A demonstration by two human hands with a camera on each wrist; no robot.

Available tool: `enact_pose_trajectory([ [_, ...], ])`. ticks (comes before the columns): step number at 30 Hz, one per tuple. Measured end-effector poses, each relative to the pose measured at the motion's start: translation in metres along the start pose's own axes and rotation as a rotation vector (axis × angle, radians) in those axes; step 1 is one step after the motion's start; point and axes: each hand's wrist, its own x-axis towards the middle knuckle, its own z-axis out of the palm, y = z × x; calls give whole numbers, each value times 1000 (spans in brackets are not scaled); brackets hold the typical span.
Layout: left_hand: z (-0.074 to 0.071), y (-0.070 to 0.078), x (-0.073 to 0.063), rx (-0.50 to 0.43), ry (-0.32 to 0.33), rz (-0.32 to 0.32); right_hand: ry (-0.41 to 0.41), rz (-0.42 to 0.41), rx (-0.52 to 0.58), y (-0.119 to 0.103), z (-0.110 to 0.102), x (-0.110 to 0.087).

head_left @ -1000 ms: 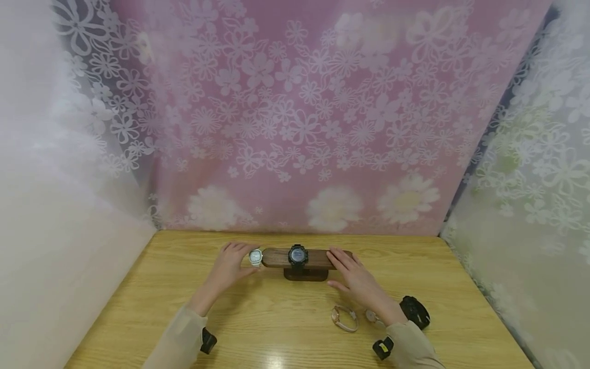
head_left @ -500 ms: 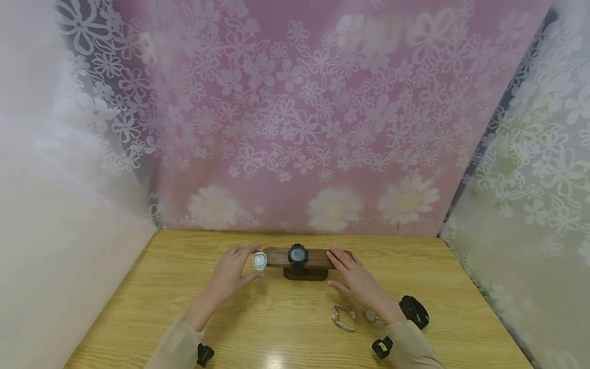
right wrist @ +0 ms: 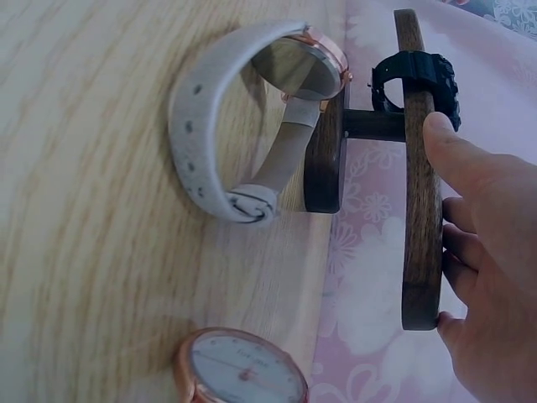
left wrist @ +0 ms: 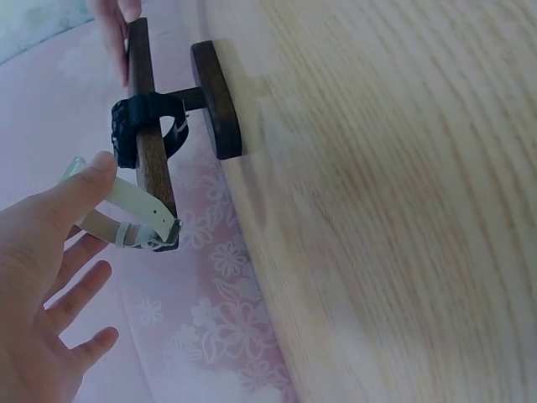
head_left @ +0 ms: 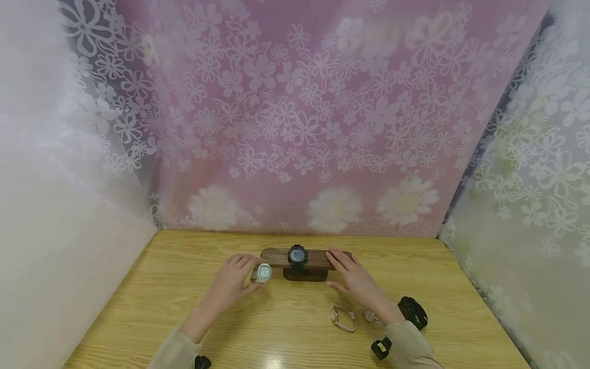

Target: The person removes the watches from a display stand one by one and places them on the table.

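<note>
My left hand (head_left: 230, 282) pinches a white watch (head_left: 265, 272) with a squarish face between thumb and fingers, just in front of the left end of a dark wooden watch stand (head_left: 275, 257). In the left wrist view, the white strap (left wrist: 138, 201) forms a buckled loop whose buckle overlaps the bar's end. My right hand (head_left: 359, 282) grips the bar near its right end; the right wrist view shows the thumb on one side and fingers behind. A chunky black watch (head_left: 297, 254) is strapped round the bar's middle.
On the wooden table (head_left: 276, 328), a rose-gold watch with a pale strap (head_left: 343, 319) lies before the stand. Another rose-gold watch (head_left: 370, 315) sits partly hidden by the right forearm, with a bulky black band (head_left: 413, 312) beyond it. A floral curtain (head_left: 295, 128) hangs behind.
The left hand has brought the white watch slightly right and nearer to me, from beside the bar's left end to just in front of it, turning its face. The right hand stays on the bar.
</note>
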Motion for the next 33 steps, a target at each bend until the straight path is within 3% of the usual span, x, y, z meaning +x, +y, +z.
enact_pose_trajectory([
  [7,0,6,-6,93,-88,52,-9,9,-19,-2,-1,0],
  [15,11,14,-15,49,-149,69,41,-20,-24,-1,2,0],
  [24,20,23,-24,52,-192,73,23,-9,-31,0,1,-1],
  [33,22,32,-31,51,-359,86,1,15,-14,-1,0,-1],
])
